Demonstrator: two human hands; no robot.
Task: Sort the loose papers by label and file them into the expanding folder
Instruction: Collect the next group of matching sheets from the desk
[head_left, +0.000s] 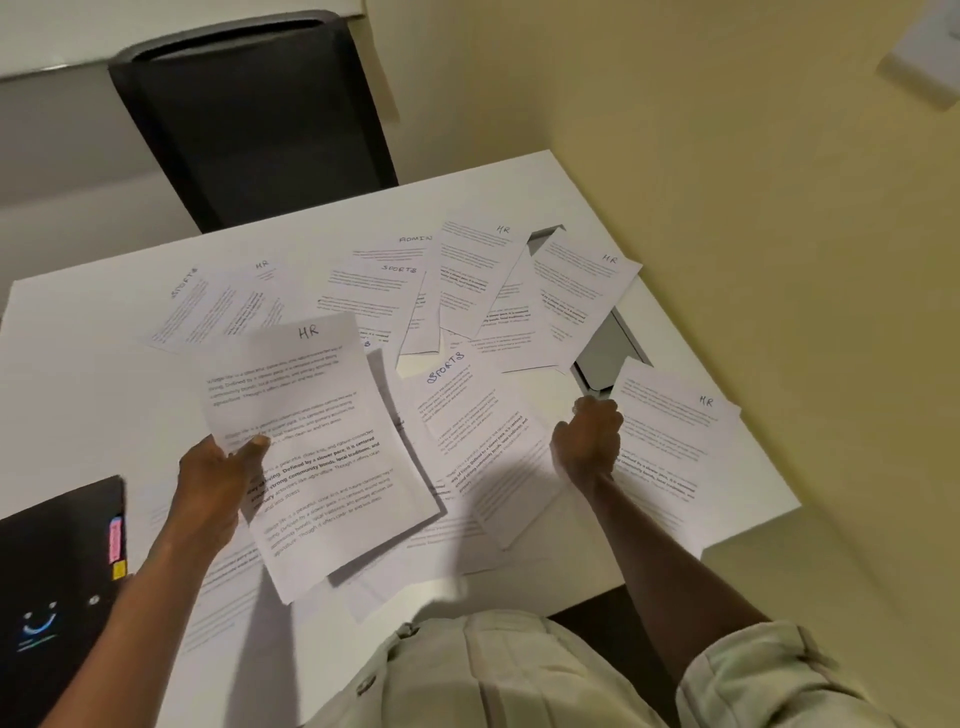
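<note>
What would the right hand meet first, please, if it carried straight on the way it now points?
Probably the grey tray just beyond the right hand, past a bare patch of table; depth is hard to judge.

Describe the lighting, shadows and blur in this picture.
Head view: warm, dim indoor light; both arms cast soft shadows across the papers and the white table. The held HR sheet is readable, while far sheets and fine print blur. The wide angle bends the table edges. The left hand and right hand look slightly smeared.
</note>
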